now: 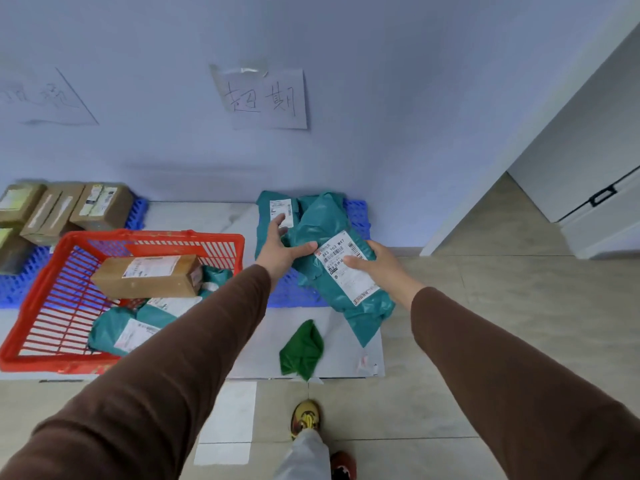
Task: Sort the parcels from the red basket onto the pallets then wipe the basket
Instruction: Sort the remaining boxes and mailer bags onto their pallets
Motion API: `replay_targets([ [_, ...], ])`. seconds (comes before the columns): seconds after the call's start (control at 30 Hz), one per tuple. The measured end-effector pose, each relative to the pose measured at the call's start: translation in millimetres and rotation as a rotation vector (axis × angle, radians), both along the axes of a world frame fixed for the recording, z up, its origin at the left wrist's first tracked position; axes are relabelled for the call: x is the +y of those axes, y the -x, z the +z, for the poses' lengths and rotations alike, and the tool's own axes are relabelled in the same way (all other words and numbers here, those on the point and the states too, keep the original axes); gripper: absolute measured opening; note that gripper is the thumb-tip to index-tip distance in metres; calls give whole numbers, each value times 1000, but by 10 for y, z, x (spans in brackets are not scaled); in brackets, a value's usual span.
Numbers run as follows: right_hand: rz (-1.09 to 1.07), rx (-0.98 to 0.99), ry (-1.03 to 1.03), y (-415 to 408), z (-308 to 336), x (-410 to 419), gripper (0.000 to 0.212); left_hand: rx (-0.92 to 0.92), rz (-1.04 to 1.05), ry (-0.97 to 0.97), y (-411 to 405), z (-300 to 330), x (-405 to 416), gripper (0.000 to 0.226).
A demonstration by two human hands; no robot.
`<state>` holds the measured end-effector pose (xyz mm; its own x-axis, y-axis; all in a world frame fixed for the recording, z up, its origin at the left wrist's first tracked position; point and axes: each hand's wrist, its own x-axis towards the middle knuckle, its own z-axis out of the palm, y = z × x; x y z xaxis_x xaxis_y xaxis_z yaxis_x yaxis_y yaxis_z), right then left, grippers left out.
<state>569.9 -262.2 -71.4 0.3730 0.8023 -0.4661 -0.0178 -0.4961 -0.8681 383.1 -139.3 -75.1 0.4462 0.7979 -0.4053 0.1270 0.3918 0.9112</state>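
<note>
Both hands hold a teal mailer bag (332, 271) with a white label, above the near edge of the right blue pallet (356, 213). My left hand (282, 249) grips its left side, and my right hand (375, 263) grips its right side with the thumb on the label. Another teal bag (277, 209) lies on that pallet behind. The red basket (41, 306) stands at the left on the floor. It holds a brown cardboard box (149, 275) and teal bags (117, 332). A green cloth (303, 349) lies crumpled on the grey mat in front.
The left blue pallet (138, 211) carries several brown boxes (100, 204). Two handwritten paper signs (266, 98) hang on the wall above the pallets. A white cabinet (595, 174) stands at the right. My foot in a yellow shoe (306, 417) rests on the tiled floor.
</note>
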Motion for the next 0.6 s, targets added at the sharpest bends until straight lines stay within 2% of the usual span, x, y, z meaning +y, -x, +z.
replay_targets([
  [0.07,-23,21,8,-100,-67,113,38,-48,40,70,-154,-141,-4,115],
  [0.13,-44,40,14,-192,-163,246,36,-83,65,154,-283,-295,-4,119],
  [0.23,-92,82,31,-319,-351,386,36,-61,47,250,-459,-463,-60,109],
  [0.43,-194,182,68,-691,-658,511,33,-35,28,337,-955,-673,-153,72],
  [0.6,-194,267,109,-1272,-996,624,36,13,82,340,-1600,-1009,-155,66],
])
